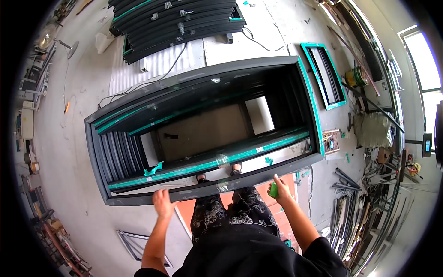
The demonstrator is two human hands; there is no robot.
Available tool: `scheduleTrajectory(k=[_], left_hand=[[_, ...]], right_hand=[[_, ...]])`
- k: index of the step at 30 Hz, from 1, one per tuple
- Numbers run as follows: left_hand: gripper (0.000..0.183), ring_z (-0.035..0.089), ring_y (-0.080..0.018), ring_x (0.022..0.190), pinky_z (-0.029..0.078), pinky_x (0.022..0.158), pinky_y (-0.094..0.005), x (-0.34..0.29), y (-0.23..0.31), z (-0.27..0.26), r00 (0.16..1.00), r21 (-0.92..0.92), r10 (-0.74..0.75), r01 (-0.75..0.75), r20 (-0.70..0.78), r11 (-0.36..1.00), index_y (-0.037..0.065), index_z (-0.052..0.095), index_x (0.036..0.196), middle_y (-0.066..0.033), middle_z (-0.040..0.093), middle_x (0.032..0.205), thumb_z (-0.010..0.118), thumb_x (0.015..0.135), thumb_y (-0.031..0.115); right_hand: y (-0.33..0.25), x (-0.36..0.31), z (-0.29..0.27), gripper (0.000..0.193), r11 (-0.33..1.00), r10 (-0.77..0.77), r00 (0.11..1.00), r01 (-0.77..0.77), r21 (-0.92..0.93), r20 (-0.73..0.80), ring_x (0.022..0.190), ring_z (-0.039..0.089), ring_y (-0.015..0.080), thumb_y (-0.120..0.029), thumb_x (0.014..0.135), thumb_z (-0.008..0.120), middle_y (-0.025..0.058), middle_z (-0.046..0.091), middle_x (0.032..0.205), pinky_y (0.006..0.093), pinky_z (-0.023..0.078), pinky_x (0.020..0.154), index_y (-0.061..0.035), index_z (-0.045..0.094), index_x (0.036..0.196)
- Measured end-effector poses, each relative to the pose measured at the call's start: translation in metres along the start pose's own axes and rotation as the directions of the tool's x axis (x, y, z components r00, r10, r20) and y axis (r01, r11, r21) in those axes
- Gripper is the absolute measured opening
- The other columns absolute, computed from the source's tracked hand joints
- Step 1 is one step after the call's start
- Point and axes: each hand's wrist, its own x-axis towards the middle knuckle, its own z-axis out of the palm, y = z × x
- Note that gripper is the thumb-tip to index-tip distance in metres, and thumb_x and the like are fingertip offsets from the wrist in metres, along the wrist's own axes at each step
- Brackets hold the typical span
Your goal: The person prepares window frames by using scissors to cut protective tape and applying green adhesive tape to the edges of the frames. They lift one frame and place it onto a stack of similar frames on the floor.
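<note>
My left hand (163, 202) lies open on the near edge of the dark window frame (99, 152). My right hand (279, 189) grips a small green object (273, 189) just beside that same edge.

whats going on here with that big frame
A person stands over a large dark window frame edged with green tape, lying flat in a workshop. Their left hand rests on the frame's near edge, while the right hand holds a small green object just above that edge. More dark frame sections are stacked on the floor beyond.
</note>
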Motion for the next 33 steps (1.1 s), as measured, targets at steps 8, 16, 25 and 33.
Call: scheduleTrajectory(k=[8,16,25,33], left_hand=[[0.066,0.047,-0.0296,0.102,0.036,0.096,-0.043,-0.002,-0.015,-0.004,0.99,0.016,0.075,-0.073,-0.118,0.997,0.007,0.054,0.099,-0.0103,0.051,0.099,0.087,0.044,0.022],[0.063,0.048,-0.0288,0.102,0.034,0.095,-0.0447,0.006,-0.01,-0.035,0.978,-0.013,0.152,-0.155,-0.144,0.988,0.007,0.053,0.098,-0.0105,0.051,0.097,0.086,0.046,0.02],[0.049,0.051,-0.0293,0.095,0.039,0.082,-0.0454,0.029,0.003,0.0,0.989,-0.115,0.08,-0.094,-0.123,0.989,0.011,0.059,0.089,-0.0077,0.054,0.089,0.084,0.049,0.021],[0.044,0.051,-0.0273,0.101,0.04,0.085,-0.0435,0.029,-0.002,-0.018,0.998,-0.128,0.068,-0.066,0.01,0.99,0.012,0.061,0.089,-0.0062,0.056,0.092,0.084,0.053,0.025]], right_hand=[[-0.013,0.032,-0.017,0.024,0.908,0.188,0.965,-0.241,0.342,0.182,0.061,0.053,0.0174,-0.036,0.079,0.073,0.0011,0.056,0.067,0.0336,0.044,0.059,-0.0172,0.058,0.079],[-0.053,0.003,0.001,0.03,0.968,0.028,0.992,-0.057,0.246,0.121,0.06,0.055,0.0187,-0.04,0.079,0.072,0.0039,0.056,0.063,0.0354,0.045,0.058,-0.0154,0.056,0.078],[-0.068,0.043,0.008,0.033,0.968,0.174,0.939,-0.219,0.125,0.298,0.068,0.059,0.0164,-0.045,0.085,0.06,0.0035,0.063,0.081,0.0318,0.045,0.06,-0.0132,0.055,0.087],[-0.06,0.03,0.054,0.045,0.973,0.227,0.973,-0.225,-0.052,0.042,0.061,0.056,0.0188,-0.051,0.079,0.066,0.0069,0.059,0.072,0.0325,0.046,0.055,-0.0074,0.054,0.081]])
